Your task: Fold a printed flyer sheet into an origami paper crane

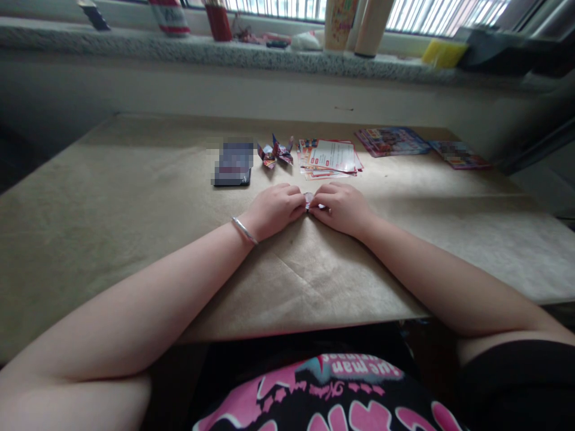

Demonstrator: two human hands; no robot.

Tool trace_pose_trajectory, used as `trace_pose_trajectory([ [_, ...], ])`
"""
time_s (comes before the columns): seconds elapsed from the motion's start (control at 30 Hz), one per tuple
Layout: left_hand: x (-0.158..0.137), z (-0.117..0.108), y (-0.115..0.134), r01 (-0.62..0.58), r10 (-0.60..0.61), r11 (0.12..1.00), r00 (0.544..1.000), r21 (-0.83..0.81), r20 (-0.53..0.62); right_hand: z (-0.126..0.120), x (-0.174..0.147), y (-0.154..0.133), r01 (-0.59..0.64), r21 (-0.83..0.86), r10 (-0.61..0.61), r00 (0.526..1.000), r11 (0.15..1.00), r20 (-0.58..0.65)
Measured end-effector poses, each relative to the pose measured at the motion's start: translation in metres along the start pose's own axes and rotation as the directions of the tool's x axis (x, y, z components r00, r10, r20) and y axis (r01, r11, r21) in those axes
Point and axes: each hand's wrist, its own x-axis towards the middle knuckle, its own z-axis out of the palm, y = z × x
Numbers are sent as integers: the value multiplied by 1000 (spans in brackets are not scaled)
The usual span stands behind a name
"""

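Note:
Between my fingertips at the middle of the table is a small piece of folded paper (pixel 308 199), mostly covered by the fingers. My left hand (pixel 278 208), with a silver bangle at the wrist, pinches it from the left. From the right, my right hand (pixel 341 206) pinches it too, thumb and fingers pressed together. Just beyond the hands stand folded paper cranes (pixel 275 152) with dark, patterned wings. A stack of printed paper sheets (pixel 332 157) lies behind my right hand.
A dark phone-like slab (pixel 234 163), partly pixelated, lies left of the cranes. Colourful printed cards (pixel 393 142) and another pile (pixel 460 155) lie at the back right. The stone windowsill (pixel 269 55) holds a red cup (pixel 218 23), bottles and a yellow item (pixel 444 54).

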Motion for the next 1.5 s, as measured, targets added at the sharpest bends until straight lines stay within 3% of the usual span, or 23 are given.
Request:
trace_pose_trajectory([
  [0.17, -1, 3, -2, 26, -31, 984, 999, -174, -26, 5, 3, 0, -76, 109, 74, 997, 991, 21],
  [0.27, 1, 5, -1, 97, -104, 969, 995, -227, -16, 10, 6, 1, -149, 217, 141, 989, 965, 51],
  [0.4, 3, 4, 1, 183, -184, 943, 983, -280, 23, 12, 6, 3, -160, 271, 154, 987, 949, 43],
  [0.77, 5, 1, 3, 267, -257, 909, 964, -320, 74, 10, 2, 13, -267, 369, 239, 963, 890, 121],
  [1.07, 9, 2, 7, 367, -352, 884, 930, -288, 107, 10, 4, 9, -305, 372, 283, 952, 877, 113],
  [1.27, 10, 3, 5, 343, -324, 910, 939, -234, 116, 10, 2, 9, -273, 326, 261, 962, 905, 81],
  [1.4, 11, 4, 4, 337, -318, 912, 941, -234, 114, 6, 0, 7, -113, 183, 115, 993, 977, -1],
  [1.5, 10, 5, 3, 315, -299, 918, 949, -240, 103, 3, -1, 5, -38, 57, 37, 999, 998, 11],
])
